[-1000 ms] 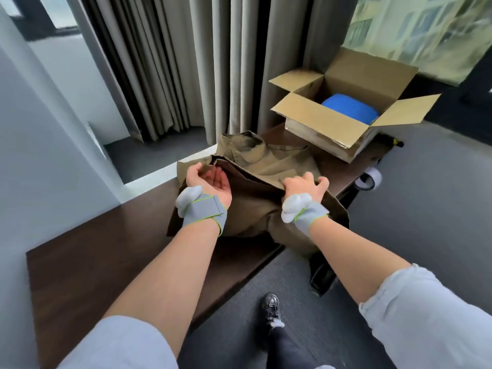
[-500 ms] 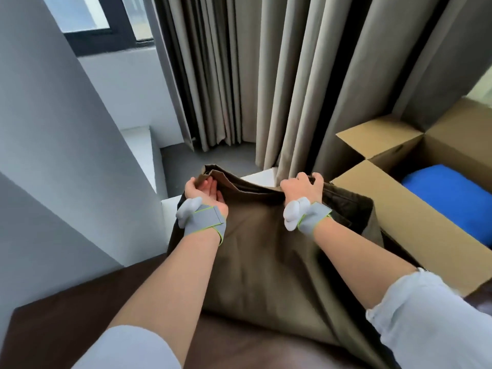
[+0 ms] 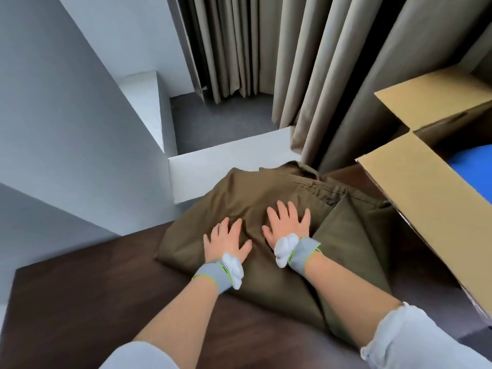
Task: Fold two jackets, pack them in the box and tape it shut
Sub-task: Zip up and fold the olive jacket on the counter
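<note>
Both hands lie flat, fingers spread, gripping nothing — the left hand (image 3: pixel 226 242) and right hand (image 3: pixel 287 222) press side by side on the folded olive jacket (image 3: pixel 266 209), which lies on the dark table (image 3: pixel 80 302). Right of the right hand stands the open box (image 3: pixel 415 187), with something blue (image 3: pixel 471 161) inside — probably the other jacket.

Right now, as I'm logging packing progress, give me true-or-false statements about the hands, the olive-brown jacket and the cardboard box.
1. The left hand and the right hand lie flat on the folded olive-brown fabric jacket. True.
2. A blue item lies inside the open brown cardboard box. True.
3. The olive-brown jacket is inside the box. False: it lies on the dark wooden table beside it.
4. The box's flaps are taped shut. False: they stand open.
</note>
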`<state>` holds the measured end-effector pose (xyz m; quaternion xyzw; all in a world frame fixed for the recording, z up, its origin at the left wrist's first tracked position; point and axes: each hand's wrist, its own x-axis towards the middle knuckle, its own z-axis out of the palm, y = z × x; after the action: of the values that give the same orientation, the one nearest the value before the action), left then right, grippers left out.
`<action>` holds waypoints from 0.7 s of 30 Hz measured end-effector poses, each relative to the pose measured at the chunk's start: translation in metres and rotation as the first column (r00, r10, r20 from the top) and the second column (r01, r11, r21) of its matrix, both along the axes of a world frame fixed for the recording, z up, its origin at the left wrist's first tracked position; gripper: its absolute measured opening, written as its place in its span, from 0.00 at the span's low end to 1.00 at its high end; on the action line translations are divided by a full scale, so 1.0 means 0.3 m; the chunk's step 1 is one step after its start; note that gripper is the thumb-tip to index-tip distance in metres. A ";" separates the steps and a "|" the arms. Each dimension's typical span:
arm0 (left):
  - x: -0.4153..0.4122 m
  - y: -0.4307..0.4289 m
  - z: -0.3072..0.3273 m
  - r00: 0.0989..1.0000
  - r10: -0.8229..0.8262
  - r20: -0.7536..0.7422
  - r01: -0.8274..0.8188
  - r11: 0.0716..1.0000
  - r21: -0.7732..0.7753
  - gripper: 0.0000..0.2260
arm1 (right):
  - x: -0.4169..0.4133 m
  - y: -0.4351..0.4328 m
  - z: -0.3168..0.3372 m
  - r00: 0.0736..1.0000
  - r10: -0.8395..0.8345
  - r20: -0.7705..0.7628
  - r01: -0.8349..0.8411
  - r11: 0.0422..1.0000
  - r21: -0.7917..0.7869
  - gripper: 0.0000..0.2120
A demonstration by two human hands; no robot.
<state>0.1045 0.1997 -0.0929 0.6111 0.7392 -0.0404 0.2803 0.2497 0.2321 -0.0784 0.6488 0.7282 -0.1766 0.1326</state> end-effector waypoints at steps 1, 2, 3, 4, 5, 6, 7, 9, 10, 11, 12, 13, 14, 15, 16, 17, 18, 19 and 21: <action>0.009 -0.009 0.004 0.997 -0.062 -0.044 0.059 0.996 -0.061 0.29 | 0.001 -0.014 0.000 0.999 -0.045 0.018 0.045 0.999 -0.016 0.29; 0.014 -0.014 0.011 0.996 -0.076 -0.055 0.069 0.991 -0.112 0.30 | 0.005 -0.029 0.001 0.994 -0.112 0.022 0.113 0.992 -0.054 0.31; 0.016 -0.021 0.009 0.995 -0.079 -0.066 0.068 0.986 -0.150 0.31 | 0.012 -0.044 0.001 0.983 -0.181 0.009 0.181 0.978 -0.105 0.34; 0.017 -0.030 0.007 0.993 -0.082 -0.084 0.066 0.982 -0.176 0.31 | 0.021 -0.058 -0.003 0.974 -0.226 -0.012 0.221 0.962 -0.160 0.36; 0.007 -0.062 0.005 0.991 -0.086 -0.103 0.065 0.979 -0.194 0.31 | 0.016 -0.094 -0.008 0.973 -0.231 -0.019 0.223 0.953 -0.204 0.38; 0.000 -0.084 0.007 0.990 -0.078 -0.121 0.052 0.978 -0.204 0.31 | 0.009 -0.115 -0.013 0.978 -0.209 -0.024 0.199 0.954 -0.223 0.39; -0.016 -0.121 0.006 0.986 -0.070 -0.149 0.038 0.977 -0.210 0.31 | -0.006 -0.147 -0.018 0.984 -0.176 -0.025 0.166 0.959 -0.228 0.40; -0.055 -0.206 -0.004 0.976 -0.059 -0.209 0.017 0.980 -0.197 0.31 | -0.060 -0.202 -0.017 0.993 -0.121 -0.015 0.114 0.967 -0.226 0.40; -0.100 -0.275 0.001 0.971 -0.044 -0.237 -0.004 0.980 -0.199 0.31 | -0.115 -0.251 -0.016 0.997 -0.081 -0.015 0.075 0.970 -0.230 0.41; -0.147 -0.338 0.005 0.965 -0.033 -0.260 -0.021 0.979 -0.205 0.32 | -0.168 -0.294 -0.014 0.999 -0.035 -0.017 0.031 0.974 -0.226 0.41; -0.171 -0.362 0.003 0.960 -0.031 -0.277 -0.032 0.975 -0.220 0.32 | -0.192 -0.310 -0.019 1.000 -0.009 -0.026 0.003 0.974 -0.225 0.41; -0.218 -0.407 0.009 0.951 -0.032 -0.307 -0.045 0.970 -0.239 0.33 | -0.240 -0.350 -0.020 0.999 0.019 -0.043 -0.028 0.973 -0.229 0.41; -0.274 -0.456 0.021 0.939 -0.038 -0.343 -0.055 0.965 -0.256 0.33 | -0.294 -0.398 -0.019 0.997 0.057 -0.057 -0.069 0.969 -0.238 0.41; -0.315 -0.483 0.037 0.927 -0.040 -0.372 -0.066 0.961 -0.269 0.32 | -0.331 -0.432 -0.022 0.993 0.094 -0.065 -0.107 0.962 -0.250 0.41; -0.351 -0.505 0.051 0.918 -0.030 -0.395 -0.086 0.958 -0.273 0.31 | -0.367 -0.467 -0.025 0.989 0.130 -0.069 -0.143 0.953 -0.267 0.41; -0.398 -0.546 0.074 0.913 -0.007 -0.408 -0.110 0.958 -0.264 0.29 | -0.418 -0.521 -0.015 0.984 0.167 -0.064 -0.178 0.945 -0.275 0.40; -0.408 -0.546 0.078 0.910 0.015 -0.414 -0.127 0.962 -0.242 0.27 | -0.433 -0.531 -0.017 0.982 0.181 -0.058 -0.190 0.940 -0.283 0.39; -0.422 -0.552 0.088 0.904 0.032 -0.426 -0.129 0.971 -0.201 0.24 | -0.453 -0.550 -0.008 0.981 0.183 -0.058 -0.192 0.942 -0.275 0.38; -0.405 -0.546 0.104 0.902 0.012 -0.431 -0.039 0.998 -0.054 0.20 | -0.452 -0.580 0.034 0.978 0.198 -0.061 -0.206 0.961 -0.186 0.35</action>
<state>-0.0171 0.0360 -0.0616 0.5684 0.7892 -0.1933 0.1295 0.1143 0.0582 -0.0682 0.5514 0.7730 -0.2447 0.1964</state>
